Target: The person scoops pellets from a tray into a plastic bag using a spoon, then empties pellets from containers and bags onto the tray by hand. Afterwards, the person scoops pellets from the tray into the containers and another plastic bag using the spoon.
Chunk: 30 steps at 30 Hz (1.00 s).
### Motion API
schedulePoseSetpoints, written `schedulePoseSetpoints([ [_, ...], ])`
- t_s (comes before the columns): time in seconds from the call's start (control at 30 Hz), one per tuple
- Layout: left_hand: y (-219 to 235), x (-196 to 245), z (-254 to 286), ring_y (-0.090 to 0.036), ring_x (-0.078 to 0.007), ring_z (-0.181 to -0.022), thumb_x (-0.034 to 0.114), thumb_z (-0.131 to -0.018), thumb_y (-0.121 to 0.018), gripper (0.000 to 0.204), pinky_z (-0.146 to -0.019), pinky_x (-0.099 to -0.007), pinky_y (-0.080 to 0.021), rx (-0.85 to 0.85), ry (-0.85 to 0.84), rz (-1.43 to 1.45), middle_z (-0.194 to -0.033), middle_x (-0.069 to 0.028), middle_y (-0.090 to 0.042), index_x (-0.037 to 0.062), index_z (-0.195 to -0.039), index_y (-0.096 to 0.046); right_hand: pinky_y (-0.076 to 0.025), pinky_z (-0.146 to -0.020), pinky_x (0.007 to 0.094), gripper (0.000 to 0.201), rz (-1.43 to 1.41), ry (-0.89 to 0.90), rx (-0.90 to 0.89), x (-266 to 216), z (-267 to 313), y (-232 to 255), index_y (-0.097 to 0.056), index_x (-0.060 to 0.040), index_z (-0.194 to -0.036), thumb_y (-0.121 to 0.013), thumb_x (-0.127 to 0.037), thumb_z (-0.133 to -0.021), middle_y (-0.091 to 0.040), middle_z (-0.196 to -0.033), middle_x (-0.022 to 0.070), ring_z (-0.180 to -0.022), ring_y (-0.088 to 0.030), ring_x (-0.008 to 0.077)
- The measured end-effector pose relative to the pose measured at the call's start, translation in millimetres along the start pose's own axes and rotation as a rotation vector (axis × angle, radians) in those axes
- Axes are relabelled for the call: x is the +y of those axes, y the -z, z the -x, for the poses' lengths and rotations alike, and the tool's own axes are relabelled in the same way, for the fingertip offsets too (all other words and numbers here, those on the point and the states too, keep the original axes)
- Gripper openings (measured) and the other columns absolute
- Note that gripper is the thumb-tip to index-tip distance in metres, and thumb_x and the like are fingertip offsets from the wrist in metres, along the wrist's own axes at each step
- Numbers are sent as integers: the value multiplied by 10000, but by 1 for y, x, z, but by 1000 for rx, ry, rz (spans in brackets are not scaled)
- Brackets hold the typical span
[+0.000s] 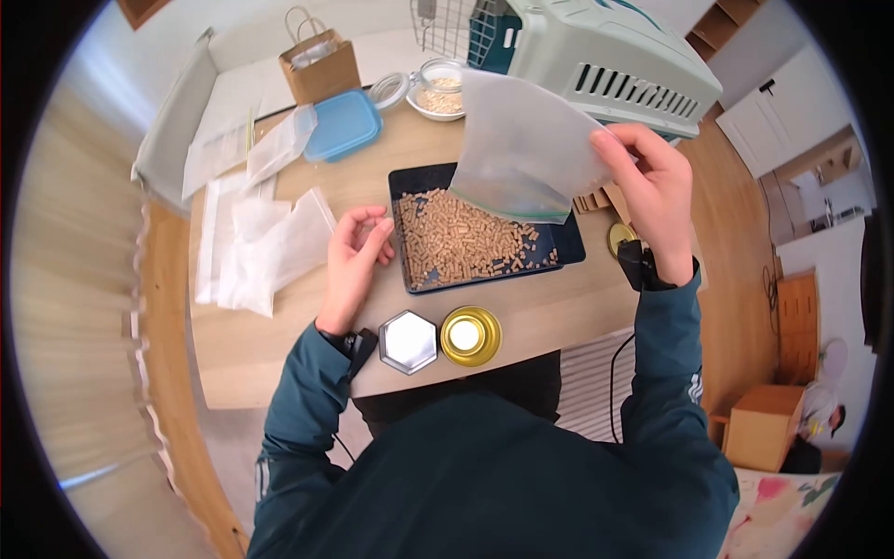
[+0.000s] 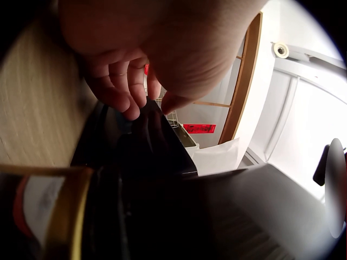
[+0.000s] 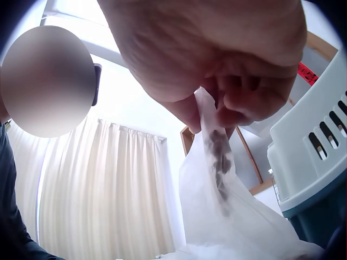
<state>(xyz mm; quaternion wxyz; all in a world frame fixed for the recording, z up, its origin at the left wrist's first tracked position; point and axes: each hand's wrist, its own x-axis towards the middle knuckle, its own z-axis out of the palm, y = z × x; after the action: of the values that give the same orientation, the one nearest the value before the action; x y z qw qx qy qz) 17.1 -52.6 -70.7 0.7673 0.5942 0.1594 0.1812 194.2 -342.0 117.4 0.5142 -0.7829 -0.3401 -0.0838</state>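
Observation:
My right hand (image 1: pixel 652 172) pinches a corner of a frosted zip bag (image 1: pixel 521 140) between thumb and fingers. The bag hangs tilted over a dark blue tray (image 1: pixel 568 247), its green zip edge lowest, above the pellets. Brown pellets (image 1: pixel 456 238) cover most of the tray's floor. In the right wrist view the bag (image 3: pixel 217 189) drops in folds below the pinching fingers. My left hand (image 1: pixel 356 247) is at the tray's left wall, fingers loosely bent. In the left wrist view its fingertips (image 2: pixel 132 111) are right at the dark tray's rim (image 2: pixel 162 124).
A hexagonal tin (image 1: pixel 408 342) and a round gold tin (image 1: pixel 470 335) stand at the front edge. Flat translucent bags (image 1: pixel 261 252) lie left. Behind are a blue lidded box (image 1: pixel 343 126), a paper bag (image 1: pixel 321 70), a jar of flakes (image 1: pixel 438 96) and a pet carrier (image 1: pixel 596 56).

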Motion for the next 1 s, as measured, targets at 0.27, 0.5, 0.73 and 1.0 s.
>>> schedulePoseSetpoints([
  [0.27, -3, 0, 1, -589, -74, -734, 138, -1038, -677, 261, -649, -229, -482, 5, 5, -45, -910, -11, -645, 10, -1255, -608, -450, -602, 253, 210, 61, 103, -48, 3, -10, -7, -738, 28, -929, -769, -177, -965, -663, -738, 15, -659, -544, 68],
  [0.5, -6, 0, 2, -601, -81, -747, 166, -1046, -674, 243, -652, -229, -476, 10, -16, -27, -898, -16, -644, 26, -1237, -618, -434, -572, 273, 243, 149, 65, -109, 14, -12, -7, -723, 23, -856, -774, -196, -951, -641, -695, 50, -613, -525, 95],
  [0.73, -5, -2, 1, -602, -78, -750, 180, -1051, -673, 244, -662, -228, -477, 10, -13, -9, -942, -14, -645, 26, -1232, -620, -445, -592, 268, 229, 39, 69, -24, 12, -11, -7, -732, 15, -870, -766, -192, -958, -643, -702, 32, -633, -532, 80],
  [1.0, -5, 0, 2, -600, -75, -747, 187, -1052, -673, 246, -670, -226, -479, 8, -4, -33, -924, -8, -650, 17, -1224, -633, -454, -604, 260, 193, -7, 135, 61, 14, -14, -3, -749, 12, -932, -760, -178, -962, -672, -740, 31, -652, -561, 84],
])
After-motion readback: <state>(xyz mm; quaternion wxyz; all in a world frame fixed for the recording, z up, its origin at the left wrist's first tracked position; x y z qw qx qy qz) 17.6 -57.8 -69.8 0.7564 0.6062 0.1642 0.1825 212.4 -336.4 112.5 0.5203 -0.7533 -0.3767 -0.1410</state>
